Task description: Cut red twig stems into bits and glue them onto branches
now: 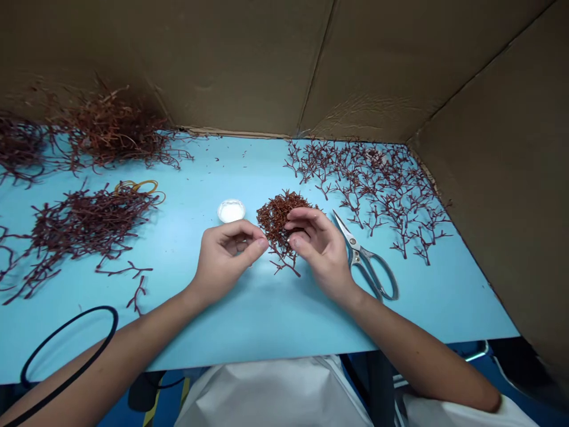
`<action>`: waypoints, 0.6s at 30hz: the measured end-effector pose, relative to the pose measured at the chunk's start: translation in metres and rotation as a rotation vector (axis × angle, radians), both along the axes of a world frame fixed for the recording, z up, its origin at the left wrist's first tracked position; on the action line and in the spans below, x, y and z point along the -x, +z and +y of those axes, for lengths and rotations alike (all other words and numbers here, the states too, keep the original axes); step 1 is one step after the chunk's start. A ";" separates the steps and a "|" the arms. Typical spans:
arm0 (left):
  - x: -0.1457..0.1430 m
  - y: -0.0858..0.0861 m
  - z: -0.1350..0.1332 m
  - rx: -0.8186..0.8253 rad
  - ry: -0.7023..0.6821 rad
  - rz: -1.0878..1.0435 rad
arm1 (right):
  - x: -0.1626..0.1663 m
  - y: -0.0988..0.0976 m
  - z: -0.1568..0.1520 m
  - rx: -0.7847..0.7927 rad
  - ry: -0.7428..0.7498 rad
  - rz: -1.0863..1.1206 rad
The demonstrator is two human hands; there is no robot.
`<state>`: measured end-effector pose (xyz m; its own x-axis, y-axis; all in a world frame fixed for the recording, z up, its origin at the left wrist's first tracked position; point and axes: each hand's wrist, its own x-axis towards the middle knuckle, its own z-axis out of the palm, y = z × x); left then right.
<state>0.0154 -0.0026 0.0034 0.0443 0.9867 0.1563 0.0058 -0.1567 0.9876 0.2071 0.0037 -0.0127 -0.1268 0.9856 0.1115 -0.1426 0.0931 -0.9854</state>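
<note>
Cluster of branching reddish-brown twigs (274, 216), central on blue table (249, 332), partly behind right hand (322, 252). Right hand: loosely curled, thumb parted from fingers. Left hand (222, 255): thumb and forefinger pinched; contents, if any, cannot be told. Handling: light fingertip grip advisable; thin forks probably snag. Surroundings: white-filled cup (232, 211) beyond left hand; scissors (353, 242) beside right hand, hampering rightward reach; twig spread (355, 175), far right.

Left hand (222, 260) pinched (right hand (328, 254) loosely curled).
</note>
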 end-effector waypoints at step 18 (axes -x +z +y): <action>-0.001 -0.002 0.001 0.068 -0.020 -0.041 | 0.007 0.002 -0.005 -0.131 -0.039 -0.164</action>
